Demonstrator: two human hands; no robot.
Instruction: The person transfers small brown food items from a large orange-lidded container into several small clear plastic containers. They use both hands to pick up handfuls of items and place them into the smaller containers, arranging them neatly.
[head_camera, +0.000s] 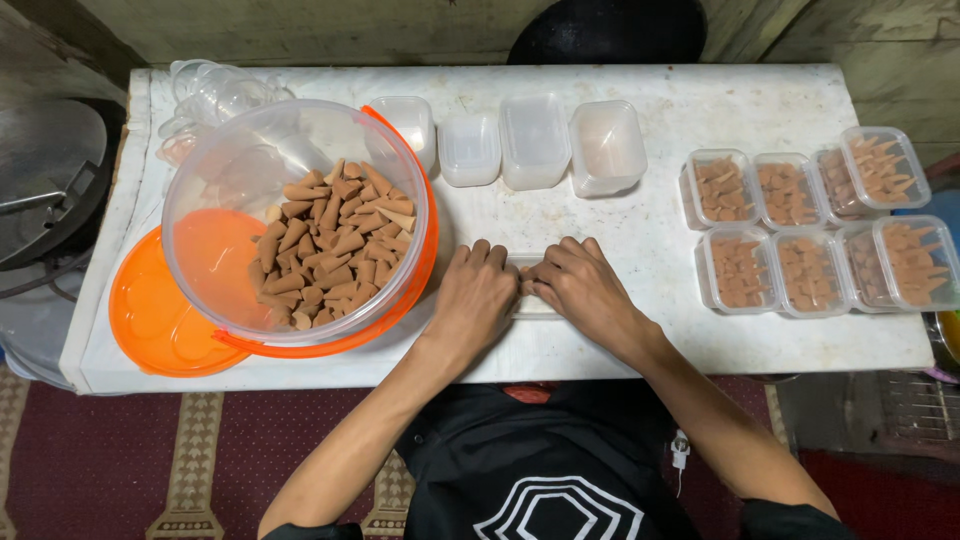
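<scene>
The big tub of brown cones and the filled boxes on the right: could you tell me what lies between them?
In the head view, both hands, left and right, press on a small clear box.

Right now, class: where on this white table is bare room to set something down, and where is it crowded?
Bare: between the empty tubs and the filled tubs; also along the front edge of the table. Crowded: the left, with the big bowl of cones and orange lid.
</scene>
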